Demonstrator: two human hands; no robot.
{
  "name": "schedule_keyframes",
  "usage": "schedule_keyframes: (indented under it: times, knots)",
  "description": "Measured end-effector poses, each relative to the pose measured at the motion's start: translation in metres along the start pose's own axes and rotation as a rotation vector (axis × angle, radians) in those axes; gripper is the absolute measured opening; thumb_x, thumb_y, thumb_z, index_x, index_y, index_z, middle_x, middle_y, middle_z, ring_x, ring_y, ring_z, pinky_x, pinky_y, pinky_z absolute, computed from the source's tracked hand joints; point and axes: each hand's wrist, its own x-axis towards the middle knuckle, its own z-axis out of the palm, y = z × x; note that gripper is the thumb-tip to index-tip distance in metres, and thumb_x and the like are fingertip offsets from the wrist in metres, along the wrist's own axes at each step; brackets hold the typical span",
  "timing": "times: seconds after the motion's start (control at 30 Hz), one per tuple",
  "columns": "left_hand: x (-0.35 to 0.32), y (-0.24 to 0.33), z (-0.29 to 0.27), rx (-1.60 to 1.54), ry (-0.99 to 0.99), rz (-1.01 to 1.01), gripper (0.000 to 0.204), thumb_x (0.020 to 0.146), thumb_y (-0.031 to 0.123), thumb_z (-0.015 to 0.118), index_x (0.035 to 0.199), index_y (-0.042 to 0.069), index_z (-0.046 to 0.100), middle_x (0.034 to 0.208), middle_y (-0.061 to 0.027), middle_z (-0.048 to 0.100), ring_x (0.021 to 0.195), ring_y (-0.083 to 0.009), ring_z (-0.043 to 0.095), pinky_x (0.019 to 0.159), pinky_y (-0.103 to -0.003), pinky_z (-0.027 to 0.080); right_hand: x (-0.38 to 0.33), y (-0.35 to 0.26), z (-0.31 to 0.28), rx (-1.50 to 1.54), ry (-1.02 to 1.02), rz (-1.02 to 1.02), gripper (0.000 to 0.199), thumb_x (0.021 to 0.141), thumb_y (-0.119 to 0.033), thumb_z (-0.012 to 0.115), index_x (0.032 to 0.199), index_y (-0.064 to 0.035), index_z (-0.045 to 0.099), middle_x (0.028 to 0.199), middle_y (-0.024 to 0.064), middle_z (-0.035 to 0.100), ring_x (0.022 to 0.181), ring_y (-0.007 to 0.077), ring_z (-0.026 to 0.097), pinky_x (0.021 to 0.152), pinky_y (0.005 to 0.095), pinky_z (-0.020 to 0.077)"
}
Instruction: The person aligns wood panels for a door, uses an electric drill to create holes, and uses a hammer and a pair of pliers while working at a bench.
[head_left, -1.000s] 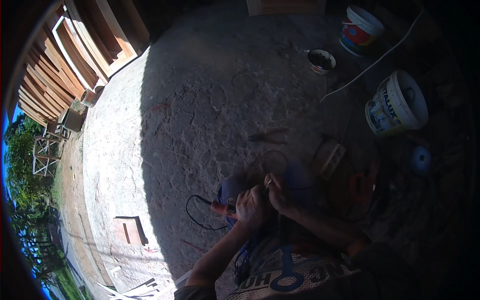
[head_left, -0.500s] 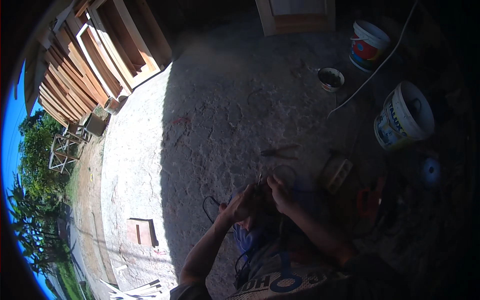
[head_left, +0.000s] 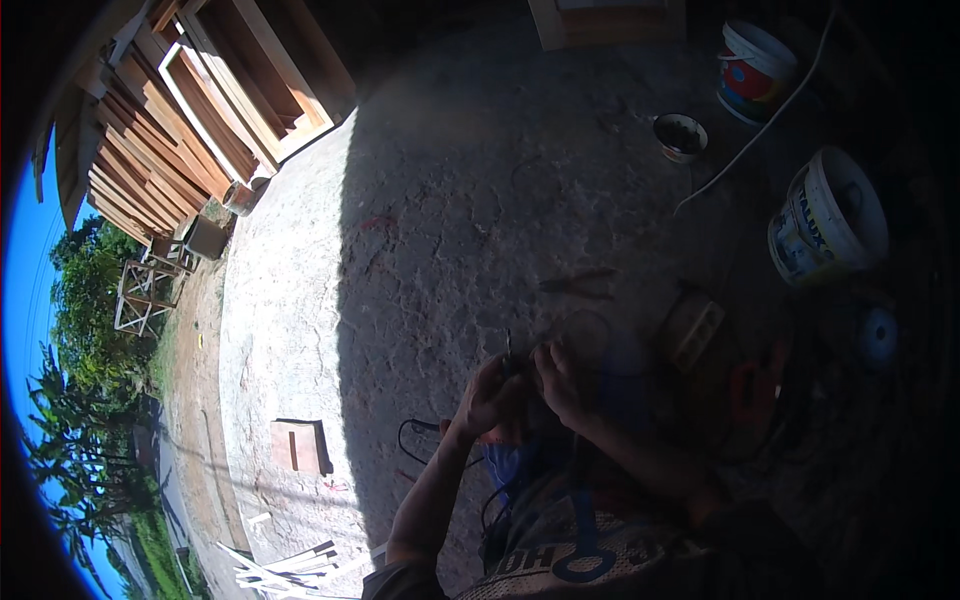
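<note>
The fingers of our left hand [head_left: 487, 398] curl around a slim metallic piece [head_left: 508, 342] pointing up, just below the frame's centre; that forearm slants up rightward. Beside it, our right hand [head_left: 560, 388] angles up leftward, fingers bent; we cannot tell what they pinch.

Lettering [head_left: 808, 222] on white bucket [head_left: 797, 246] and shirt [head_left: 640, 562]

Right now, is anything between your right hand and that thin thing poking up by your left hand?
Nothing visible: the right hand is close to the left hand and the thin thing, though the gap is dark.
</note>
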Motion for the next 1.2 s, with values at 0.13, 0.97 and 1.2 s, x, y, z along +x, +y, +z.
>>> schedule_keyframes:
  times: [0.13,0.97,1.2]
  knots:
    - [-0.004,0.005,0.001,0.143,0.052,-0.028,0.03,0.091,0.02,0.067,0.114,0.002,0.059,0.098,-0.0045,0.067,0.095,-0.0118,0.062,0.079,-0.03,0.051,0.0,0.012,0.009,-0.04,-0.021,-0.02,0.042,0.103,-0.045,0.036,0.111,-0.0108,0.059,0.111,0.0181,0.065,0.101,0.041,0.063,0.088,0.0492,0.0475]
    - [0.023,0.04,0.085,0.557,-0.315,0.346,0.059,0.097,0.028,0.053,0.144,-0.002,0.035,0.136,-0.0261,0.052,0.123,-0.0425,0.054,0.105,-0.047,0.04,-0.035,0.052,-0.041,0.469,0.238,0.008,0.036,0.105,-0.034,0.043,0.108,-0.0015,0.059,0.101,0.0168,0.064,0.096,0.0278,0.062,0.085,0.0361,0.0476]
    - [0.005,0.001,0.111,0.831,-0.087,0.33,0.035,0.09,0.029,0.061,0.109,0.003,0.048,0.094,-0.0189,0.066,0.086,-0.0384,0.066,0.076,-0.048,0.049,-0.049,0.043,-0.057,0.252,0.211,0.094,0.033,0.104,-0.031,0.042,0.101,-0.002,0.057,0.094,0.0197,0.062,0.089,0.0338,0.061,0.08,0.0407,0.0467]
